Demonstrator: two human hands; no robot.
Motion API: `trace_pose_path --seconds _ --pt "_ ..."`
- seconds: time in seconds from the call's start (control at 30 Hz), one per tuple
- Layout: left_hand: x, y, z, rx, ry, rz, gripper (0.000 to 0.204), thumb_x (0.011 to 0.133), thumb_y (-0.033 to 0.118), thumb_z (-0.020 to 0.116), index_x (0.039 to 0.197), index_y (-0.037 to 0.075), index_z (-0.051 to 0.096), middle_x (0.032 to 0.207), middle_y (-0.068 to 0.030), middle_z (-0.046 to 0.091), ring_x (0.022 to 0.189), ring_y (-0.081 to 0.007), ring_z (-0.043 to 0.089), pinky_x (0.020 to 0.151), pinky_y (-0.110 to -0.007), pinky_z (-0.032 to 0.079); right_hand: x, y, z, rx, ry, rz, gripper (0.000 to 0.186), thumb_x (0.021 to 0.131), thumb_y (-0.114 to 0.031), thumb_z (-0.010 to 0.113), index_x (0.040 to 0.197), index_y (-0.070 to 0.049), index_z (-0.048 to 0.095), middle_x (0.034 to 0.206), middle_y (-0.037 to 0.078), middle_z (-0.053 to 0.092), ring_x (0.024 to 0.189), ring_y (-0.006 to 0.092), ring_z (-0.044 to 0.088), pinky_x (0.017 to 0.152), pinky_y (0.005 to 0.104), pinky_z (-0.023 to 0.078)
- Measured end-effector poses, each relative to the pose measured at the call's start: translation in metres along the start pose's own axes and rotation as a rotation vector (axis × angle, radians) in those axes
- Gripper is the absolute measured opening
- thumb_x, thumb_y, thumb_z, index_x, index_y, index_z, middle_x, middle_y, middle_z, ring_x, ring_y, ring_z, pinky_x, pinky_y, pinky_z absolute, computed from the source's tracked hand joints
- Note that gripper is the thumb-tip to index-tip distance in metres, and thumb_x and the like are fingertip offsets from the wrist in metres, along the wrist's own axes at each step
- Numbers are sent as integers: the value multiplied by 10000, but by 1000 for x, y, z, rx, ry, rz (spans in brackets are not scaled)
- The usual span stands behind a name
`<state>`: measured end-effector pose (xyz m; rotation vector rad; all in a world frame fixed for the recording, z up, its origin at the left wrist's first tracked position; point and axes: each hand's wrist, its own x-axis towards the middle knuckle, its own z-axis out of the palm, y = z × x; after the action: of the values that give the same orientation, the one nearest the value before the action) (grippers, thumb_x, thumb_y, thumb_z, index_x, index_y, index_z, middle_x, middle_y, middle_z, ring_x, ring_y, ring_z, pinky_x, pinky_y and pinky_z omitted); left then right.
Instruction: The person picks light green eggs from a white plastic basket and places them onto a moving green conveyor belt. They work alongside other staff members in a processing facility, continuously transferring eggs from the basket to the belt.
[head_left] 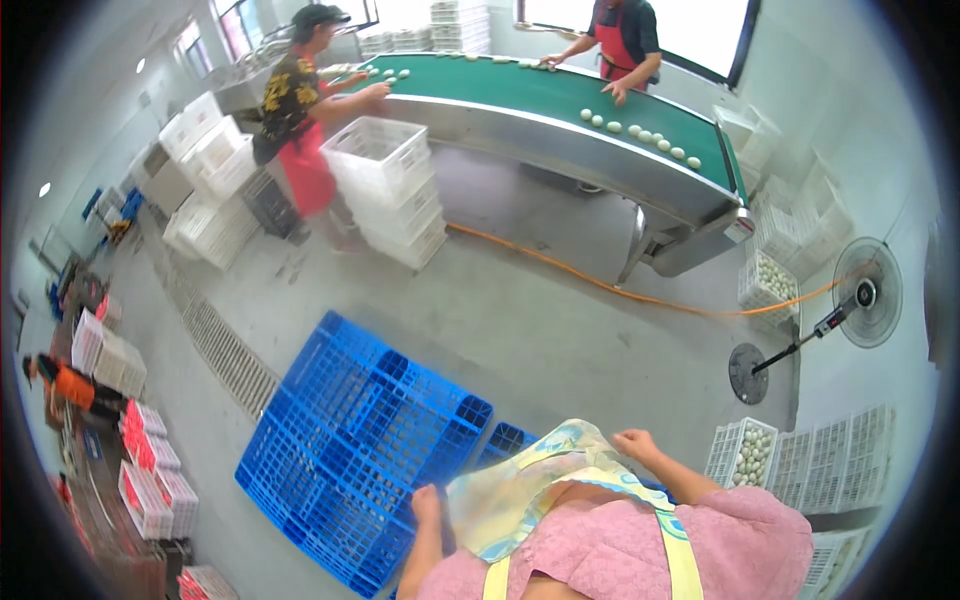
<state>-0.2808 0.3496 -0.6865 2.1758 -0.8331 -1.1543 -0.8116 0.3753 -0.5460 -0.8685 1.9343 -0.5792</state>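
Note:
My left hand [427, 503] is curled closed at the left side of my apron, above the near edge of a blue plastic pallet [365, 420]. My right hand [634, 442] is out beyond the apron's right side, its fingers also curled in. Nothing shows sticking out of either hand. The pale yellow apron [520, 485] with blue patterns hangs between them over a pink top. Part of a second blue pallet [505, 440] shows behind the apron, which hides the rest.
A green conveyor belt [480, 85] carries white eggs, with two people in red aprons beside it. Stacked white crates [390, 190] stand before it. An orange cable [560, 268] crosses the floor to a standing fan [865, 292]. An egg-filled crate [750, 455] is at right.

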Motion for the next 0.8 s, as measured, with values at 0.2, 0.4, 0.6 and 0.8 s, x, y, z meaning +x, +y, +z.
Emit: trace_pose_path --seconds 0.2,0.4,0.6,0.8 --pt "86 12 50 -14 147 -4 303 863 276 650 869 -24 695 902 -186 711 825 -306 662 787 -401 519 91 30 -40 -350 -181 223 442 842 -477 670 934 -54 759 754 73 710 660 171 655 625 333 536" --pt "161 32 197 774 -28 233 496 925 394 455 813 -9 722 822 -211 700 786 -367 668 743 -463 499 315 28 -121 -277 -40 239 516 835 -522 667 993 -37 745 791 107 712 673 186 658 638 358 537" --pt "208 263 317 245 -90 193 295 874 268 657 944 -17 689 973 -163 706 876 -266 670 806 -380 523 498 -98 -174 300 338 53 406 877 -354 688 1069 4 681 961 117 708 927 202 666 830 341 525" --pt "356 476 441 25 -175 497 223 868 175 695 982 -4 626 857 -94 668 773 -179 619 730 -334 519 570 -191 -275 274 613 -372 464 836 -266 761 1195 -14 609 1102 86 661 1009 159 627 891 328 509"
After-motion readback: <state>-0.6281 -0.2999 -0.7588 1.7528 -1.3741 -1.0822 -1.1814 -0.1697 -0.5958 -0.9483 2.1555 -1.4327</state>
